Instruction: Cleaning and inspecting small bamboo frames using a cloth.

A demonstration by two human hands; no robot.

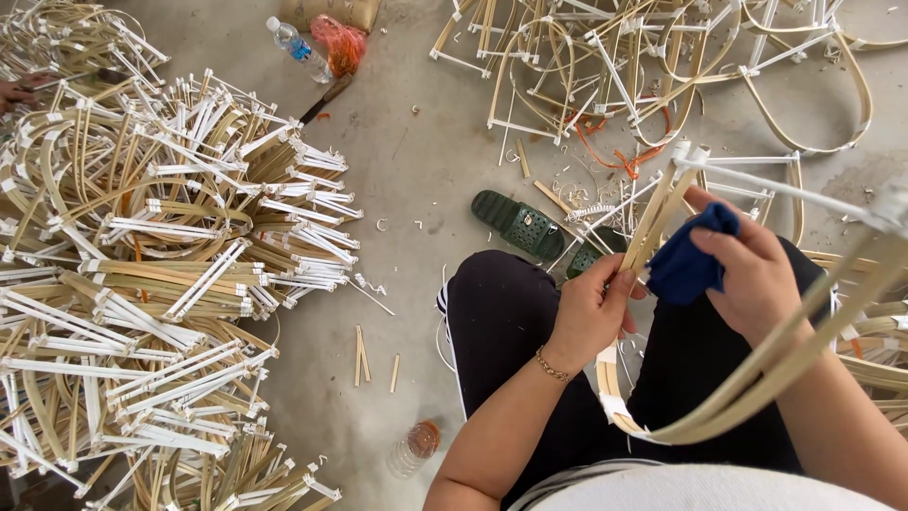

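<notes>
The person sits on the grey concrete floor (426, 180) with legs in black trousers (501, 322), and both hands work on a curved frame of pale bamboo strips bound with white tape (757, 374) that arches from the lap up past the right forearm and back over the knees. The left hand (591, 312), with a thin gold bracelet (553, 366) at the wrist, is closed around the frame's upright strips, thumb and fingers pinching them just below where they rise toward a taped joint. The right hand (752, 274) is closed on a crumpled dark blue cloth (690, 260), pressing it against the same strips just beside the left hand's fingers. Beyond the knees lie 2 dark green perforated plastic slippers (520, 224) among shavings and short bamboo offcuts. To the left, a large heap of finished bamboo frames with white taped ends (161, 274) covers the floor, well apart from the hands. Another loose tangle of bamboo hoops and white rods (643, 66) lies at the top right, with orange string (619, 156) trailing from it. A clear plastic water bottle with a blue label (298, 47) lies at the top, near an orange mesh bundle (339, 43), and a second clear bottle (414, 449) lies near the left elbow.
</notes>
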